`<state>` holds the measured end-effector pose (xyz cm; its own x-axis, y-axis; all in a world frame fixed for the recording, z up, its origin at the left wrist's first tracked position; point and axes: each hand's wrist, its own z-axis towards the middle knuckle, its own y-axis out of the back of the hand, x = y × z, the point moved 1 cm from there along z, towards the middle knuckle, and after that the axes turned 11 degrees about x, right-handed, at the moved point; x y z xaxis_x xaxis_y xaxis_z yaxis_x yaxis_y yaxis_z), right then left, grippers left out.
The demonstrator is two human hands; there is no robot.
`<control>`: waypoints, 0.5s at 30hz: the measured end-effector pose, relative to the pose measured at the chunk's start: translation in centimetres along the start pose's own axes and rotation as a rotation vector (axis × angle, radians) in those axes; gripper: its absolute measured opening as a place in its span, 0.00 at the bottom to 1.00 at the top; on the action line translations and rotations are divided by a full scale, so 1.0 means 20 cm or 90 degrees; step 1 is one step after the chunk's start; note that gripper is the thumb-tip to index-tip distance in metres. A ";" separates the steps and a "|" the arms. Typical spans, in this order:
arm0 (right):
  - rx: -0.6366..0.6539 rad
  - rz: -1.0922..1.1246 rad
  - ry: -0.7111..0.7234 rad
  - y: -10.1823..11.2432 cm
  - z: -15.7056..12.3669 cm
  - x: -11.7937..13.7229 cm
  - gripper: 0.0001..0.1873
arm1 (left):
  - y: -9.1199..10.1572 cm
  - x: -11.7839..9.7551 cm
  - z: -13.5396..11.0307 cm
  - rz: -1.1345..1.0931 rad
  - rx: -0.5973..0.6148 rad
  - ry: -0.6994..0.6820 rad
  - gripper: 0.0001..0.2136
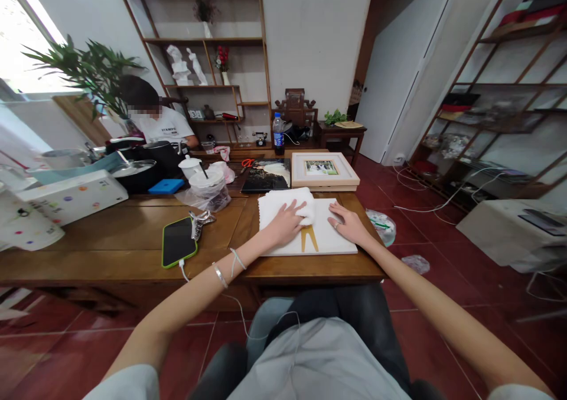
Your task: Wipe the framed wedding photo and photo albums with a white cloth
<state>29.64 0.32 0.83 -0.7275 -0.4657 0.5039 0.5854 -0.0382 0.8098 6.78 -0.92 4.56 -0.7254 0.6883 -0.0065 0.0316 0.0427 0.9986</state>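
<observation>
- Left hand (283, 225) lay on a white cloth (283, 202), fingers (297, 209) curled over its bunched end, gripping it
- Right hand (349, 225) was flat on a white board (330, 243), fingers (336, 211) spread open, holding nothing; ring on one finger
- White board lay at the near edge of the wooden surface (110, 240), right in front of the person; the cloth covered its far left part
- Gold mark (309, 238) on the board between the hands, shape like two prongs, top hidden by the left hand
- No readable brand anywhere
- Bottle (278, 133) at the far edge had a blue label, text too small
- Another person (157, 122) sat at the far left in a white shirt with a line of dark print, not clearly readable
- White box (73, 196) at left showed coloured dots and a small black code mark, unreadable
- Phone (178, 241) in a green case lay face up, screen dark, cable running off the near edge; metal keys (201, 220) touching its far corner
- Framed photo (325, 171) just behind the board, picture too small to make out; dark print (267, 175) beside it, orange scissors (247, 163) partly behind that
- Lidded cup in a plastic bag (208, 190), contents hidden
- Person's lap was cut off at the bottom
</observation>
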 end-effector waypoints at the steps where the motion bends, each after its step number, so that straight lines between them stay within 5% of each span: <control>1: 0.002 -0.002 -0.003 0.00 0.00 0.00 0.20 | 0.01 -0.02 -0.02 0.009 0.003 0.002 0.16; 9: 0.005 -0.015 0.014 -0.01 0.00 0.00 0.20 | 0.08 -0.31 -0.43 0.053 0.076 -0.044 0.13; 15: 0.012 -0.027 0.008 -0.01 0.00 0.01 0.20 | 0.11 -0.33 -0.62 0.038 0.119 -0.118 0.10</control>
<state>29.49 0.27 0.80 -0.7462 -0.4757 0.4656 0.5476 -0.0410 0.8357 3.21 -14.31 7.53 -0.5813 0.8133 0.0255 0.2096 0.1195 0.9705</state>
